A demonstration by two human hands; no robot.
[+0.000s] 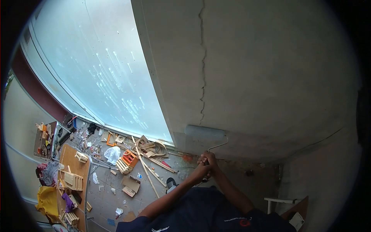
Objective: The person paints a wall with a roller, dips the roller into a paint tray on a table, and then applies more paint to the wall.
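Observation:
Both hands are wrapped round the handle of a paint roller (pixel 205 132). My right hand (pixel 209 159) grips higher up, near the bent wire frame, and my left hand (pixel 201 171) closes just below it. The roller's wide, pale grey-blue sleeve lies against the lower part of the grey wall (pixel 247 77). A long jagged crack (pixel 202 58) runs down the wall and ends just above the sleeve. Most of the handle is hidden by my fingers.
A frosted glass panel (pixel 104 69) stands left of the wall. Wooden strips (pixel 145 168), an open cardboard box (pixel 130 186), a white plastic bag (pixel 112 154) and scraps litter the floor. At left is a wooden table (pixel 69 154) bearing small wooden pieces. A white frame (pixel 280 200) stands at lower right.

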